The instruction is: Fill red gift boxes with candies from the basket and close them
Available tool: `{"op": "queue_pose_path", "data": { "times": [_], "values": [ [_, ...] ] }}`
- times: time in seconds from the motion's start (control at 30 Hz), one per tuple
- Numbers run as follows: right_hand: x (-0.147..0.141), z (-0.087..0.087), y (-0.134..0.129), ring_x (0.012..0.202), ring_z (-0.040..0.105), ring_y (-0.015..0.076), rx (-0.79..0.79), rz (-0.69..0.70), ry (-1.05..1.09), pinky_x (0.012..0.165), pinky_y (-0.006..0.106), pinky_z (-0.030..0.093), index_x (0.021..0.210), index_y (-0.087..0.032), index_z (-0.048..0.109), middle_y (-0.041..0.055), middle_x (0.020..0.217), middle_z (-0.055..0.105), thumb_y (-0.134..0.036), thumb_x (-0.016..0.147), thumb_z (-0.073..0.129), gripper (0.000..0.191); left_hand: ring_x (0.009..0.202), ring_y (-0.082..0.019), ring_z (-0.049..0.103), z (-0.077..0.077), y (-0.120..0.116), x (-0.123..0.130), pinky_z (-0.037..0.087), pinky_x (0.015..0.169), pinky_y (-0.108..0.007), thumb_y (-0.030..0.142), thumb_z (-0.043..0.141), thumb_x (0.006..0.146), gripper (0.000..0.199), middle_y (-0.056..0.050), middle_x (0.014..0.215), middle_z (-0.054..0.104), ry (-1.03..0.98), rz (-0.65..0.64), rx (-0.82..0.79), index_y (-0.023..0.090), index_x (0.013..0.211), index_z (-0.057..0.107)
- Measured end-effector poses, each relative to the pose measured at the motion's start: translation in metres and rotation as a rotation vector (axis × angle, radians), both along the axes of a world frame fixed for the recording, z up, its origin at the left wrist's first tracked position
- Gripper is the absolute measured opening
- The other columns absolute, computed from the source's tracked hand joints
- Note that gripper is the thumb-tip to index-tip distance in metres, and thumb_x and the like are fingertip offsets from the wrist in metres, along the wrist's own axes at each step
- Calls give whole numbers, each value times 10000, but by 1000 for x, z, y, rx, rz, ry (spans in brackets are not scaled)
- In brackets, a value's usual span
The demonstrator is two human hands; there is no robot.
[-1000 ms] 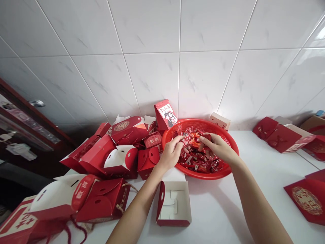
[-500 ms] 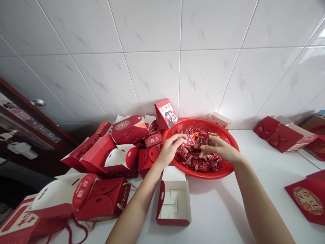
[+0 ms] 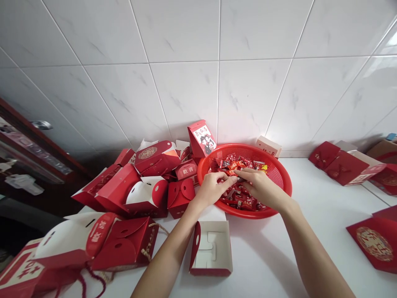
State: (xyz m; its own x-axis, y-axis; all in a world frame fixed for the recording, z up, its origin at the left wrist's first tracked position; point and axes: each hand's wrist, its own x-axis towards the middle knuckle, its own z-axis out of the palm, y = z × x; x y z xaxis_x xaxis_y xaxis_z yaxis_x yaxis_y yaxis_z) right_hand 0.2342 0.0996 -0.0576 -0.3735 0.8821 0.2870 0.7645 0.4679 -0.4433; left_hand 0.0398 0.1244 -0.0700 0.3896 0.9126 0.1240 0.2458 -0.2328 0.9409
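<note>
A red perforated plastic basket [image 3: 283,174] holds many small red wrapped candies [image 3: 248,203]. My left hand [image 3: 214,188] is over the basket's left side, fingers curled and pinched round candy that its knuckles mostly hide. My right hand [image 3: 262,186] comes in from the right, and its fingertips meet the left thumb above the pile. A dark bit of wrapper shows between the fingertips. Below my left wrist stands an open box [image 3: 214,248], red outside and white inside, with nothing in it; its raised flap points toward the basket.
Several red gift boxes [image 3: 151,157] crowd the left, some with flaps up, some with cord handles. An upright box with a cartoon couple [image 3: 203,138] leans by the tiled wall. A pale box [image 3: 269,147] stands behind the basket. More red boxes [image 3: 350,165] lie at right.
My hands have drawn together over the basket. The dotted red candy that showed in my left fingers is now hidden, and my right hand has moved left and turned its back up.
</note>
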Motion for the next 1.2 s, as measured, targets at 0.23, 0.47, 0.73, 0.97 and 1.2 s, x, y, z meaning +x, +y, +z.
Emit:
{"op": "queue_pose_path", "data": {
  "times": [0.23,0.47,0.73,0.97,1.2],
  "values": [
    [-2,-2,2,1138,704,307,97,25,137,915,423,601,1275,-266,729,71,1241,737,-107,898,507,465,601,-140,530,-4,7,-4,401,597,-271,572,654,863,434,21,618,576,-115,-127,-60,188,669,593],
    [20,5,5,1016,743,278,48,-67,203,943,471,594,1435,-315,607,60,1404,664,-194,887,571,563,617,-126,509,-1,9,-5,411,623,-261,468,720,774,312,38,643,563,-211,-42,-29,187,705,601],
    [60,4,13,921,753,302,-43,-283,189,879,479,595,1229,-196,722,125,1224,753,-292,897,579,375,553,-109,474,-4,11,-6,382,566,-248,318,658,718,221,50,566,506,-315,33,-103,195,586,530],
    [53,-22,27,938,759,297,-297,-134,31,869,428,586,1354,-234,670,84,1063,804,-227,883,620,473,557,-103,480,-6,13,-6,467,535,-248,326,677,653,272,48,607,447,-459,79,-218,198,554,458],
    [51,-28,31,1146,702,292,-412,-16,-75,961,378,547,1143,-272,786,53,1360,703,-156,854,590,367,531,-83,450,-3,14,-6,496,536,-244,319,715,633,312,61,593,401,-525,74,-234,193,534,448]
  ]
}}
